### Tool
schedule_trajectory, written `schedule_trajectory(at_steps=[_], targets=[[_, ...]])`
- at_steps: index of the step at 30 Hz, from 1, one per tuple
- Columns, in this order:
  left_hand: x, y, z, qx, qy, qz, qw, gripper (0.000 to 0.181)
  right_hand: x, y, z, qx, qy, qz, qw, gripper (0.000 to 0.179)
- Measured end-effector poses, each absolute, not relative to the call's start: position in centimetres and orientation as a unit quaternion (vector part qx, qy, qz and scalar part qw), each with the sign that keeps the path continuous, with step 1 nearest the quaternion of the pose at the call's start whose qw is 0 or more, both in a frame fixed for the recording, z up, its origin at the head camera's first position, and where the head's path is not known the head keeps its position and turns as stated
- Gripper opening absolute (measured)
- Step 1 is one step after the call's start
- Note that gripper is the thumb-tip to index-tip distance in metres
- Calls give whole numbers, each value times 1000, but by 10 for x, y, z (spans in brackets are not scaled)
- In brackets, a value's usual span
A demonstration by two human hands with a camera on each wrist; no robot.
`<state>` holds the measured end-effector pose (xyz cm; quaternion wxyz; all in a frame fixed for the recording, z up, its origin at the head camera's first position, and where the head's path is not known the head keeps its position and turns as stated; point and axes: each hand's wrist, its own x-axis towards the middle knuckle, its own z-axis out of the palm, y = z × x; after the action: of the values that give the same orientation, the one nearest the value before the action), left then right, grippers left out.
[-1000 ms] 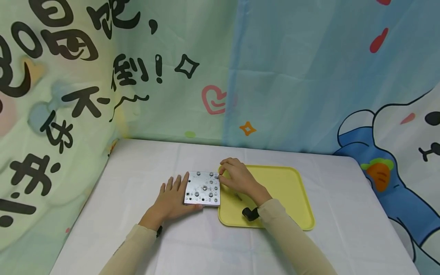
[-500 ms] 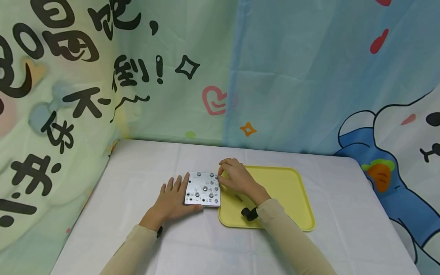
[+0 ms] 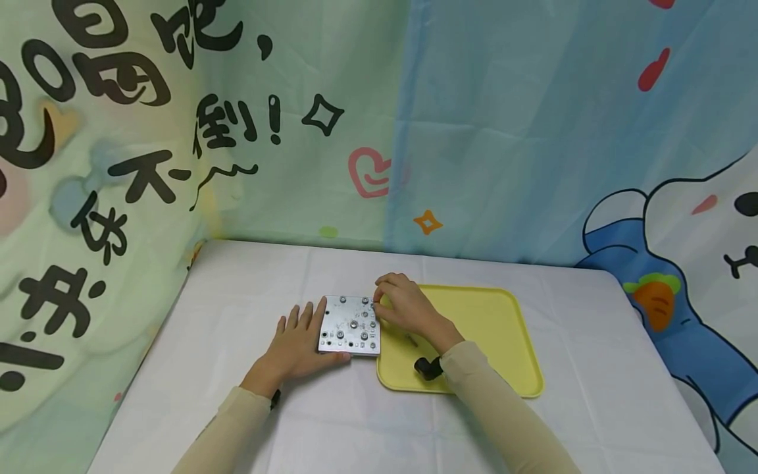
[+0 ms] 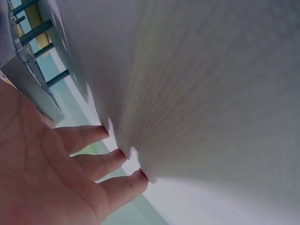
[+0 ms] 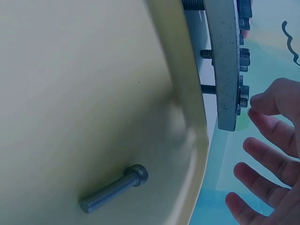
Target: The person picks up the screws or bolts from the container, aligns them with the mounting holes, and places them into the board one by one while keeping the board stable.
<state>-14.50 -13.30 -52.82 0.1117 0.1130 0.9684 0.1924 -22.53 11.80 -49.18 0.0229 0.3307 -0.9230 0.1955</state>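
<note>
A silvery metal plate (image 3: 337, 317) studded with several bolts lies at the tray's left edge; threaded shanks stick out beneath it in both wrist views. My left hand (image 3: 299, 339) spreads along its left side, thumb at the front edge, with three fingertips pressing on the tablecloth in the left wrist view. At the plate's far right corner, my right hand (image 3: 408, 308) brings thumb and forefinger together at a bolt (image 5: 244, 96), pinching at its head. The other fingers (image 5: 269, 161) of that hand stay loosely bent. The head view hides this bolt behind the fingertips.
A yellow tray (image 3: 485, 336) sits to the right, partly under my right forearm. One loose bolt (image 5: 112, 191) lies in it. The white-covered table (image 3: 237, 296) backs onto a printed curtain (image 3: 503, 164). A black wrist camera (image 3: 429, 368) hangs at my right cuff.
My right hand has edged slightly left over the plate's corner, its fingertips staying together. The left hand and the plate hold their place.
</note>
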Motion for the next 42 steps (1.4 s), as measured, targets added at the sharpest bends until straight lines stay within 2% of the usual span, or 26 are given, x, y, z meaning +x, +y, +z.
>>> schedule_trajectory(at_steps=[8, 15, 22, 29, 42], targets=[[-146, -132, -526, 114, 970, 188, 108, 120, -222, 128, -488, 338, -920, 199, 15, 6], [-146, -133, -525, 114, 970, 185, 106, 120, -221, 151, -497, 337, -916, 213, -37, 3], [-145, -133, -524, 114, 970, 189, 106, 120, -220, 174, -507, 368, -890, 256, -81, 16], [-144, -133, -524, 113, 970, 184, 108, 119, -216, 185, -509, 357, -886, 268, -125, 26], [-144, -132, -525, 116, 970, 185, 105, 120, -211, 190, -507, 340, -891, 266, -143, 26]])
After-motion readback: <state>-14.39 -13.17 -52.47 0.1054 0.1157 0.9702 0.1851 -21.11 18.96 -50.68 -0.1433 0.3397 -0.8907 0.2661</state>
